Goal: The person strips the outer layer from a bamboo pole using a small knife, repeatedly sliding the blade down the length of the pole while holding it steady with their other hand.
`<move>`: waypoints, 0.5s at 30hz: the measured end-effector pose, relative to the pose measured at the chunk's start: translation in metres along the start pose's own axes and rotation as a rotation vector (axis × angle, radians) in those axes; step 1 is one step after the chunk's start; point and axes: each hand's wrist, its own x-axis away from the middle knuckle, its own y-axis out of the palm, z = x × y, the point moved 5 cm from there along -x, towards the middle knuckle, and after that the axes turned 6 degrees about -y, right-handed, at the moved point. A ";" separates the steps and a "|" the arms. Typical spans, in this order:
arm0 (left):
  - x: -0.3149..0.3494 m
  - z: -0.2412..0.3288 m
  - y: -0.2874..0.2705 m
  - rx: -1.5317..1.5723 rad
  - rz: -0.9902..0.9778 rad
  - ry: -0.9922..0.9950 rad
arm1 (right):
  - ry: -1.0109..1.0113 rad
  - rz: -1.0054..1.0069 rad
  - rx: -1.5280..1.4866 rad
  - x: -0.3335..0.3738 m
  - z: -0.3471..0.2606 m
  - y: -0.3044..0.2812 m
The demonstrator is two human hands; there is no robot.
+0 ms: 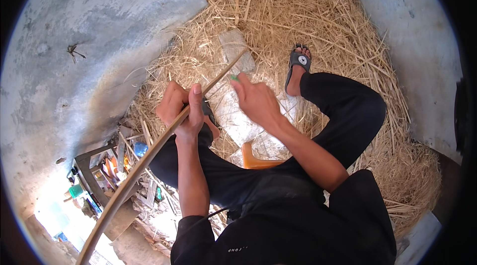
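A long, slender bamboo strip (pixel 144 163) runs slantwise from the lower left, past my left forearm, to a thin tip near the middle. My left hand (pixel 181 108) is wrapped round it close to the tip, thumb raised along its side. Right of the tip, my right hand (pixel 259 103) is closed, slightly blurred, and apart from the strip. A bit of something green (pixel 234 78) shows between its thumb and forefinger; the rest of that thing is hidden in the fist.
Straw-like shavings (pixel 308 11) cover the floor ahead and to the right. A flat grey block (pixel 233 46) lies beyond my hands. Between my legs shows an orange plastic seat edge (pixel 258 162). A wooden frame (pixel 89 170) with clutter stands lower left; a grey wall (pixel 99 31) rises at left.
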 end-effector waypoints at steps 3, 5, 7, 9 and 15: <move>0.007 0.003 0.000 -0.014 -0.013 0.009 | -0.033 -0.033 0.107 0.008 -0.012 0.009; 0.012 0.008 0.002 -0.021 -0.032 0.040 | 0.069 -0.065 0.249 0.006 0.022 0.033; 0.016 0.014 0.004 0.018 -0.036 0.071 | 0.130 -0.111 0.318 0.002 0.076 0.054; 0.018 0.021 0.011 -0.033 -0.076 0.106 | 0.208 -0.168 0.427 0.000 0.131 0.065; 0.005 0.005 -0.001 0.024 0.126 -0.059 | 0.374 -0.090 0.248 0.018 0.133 0.041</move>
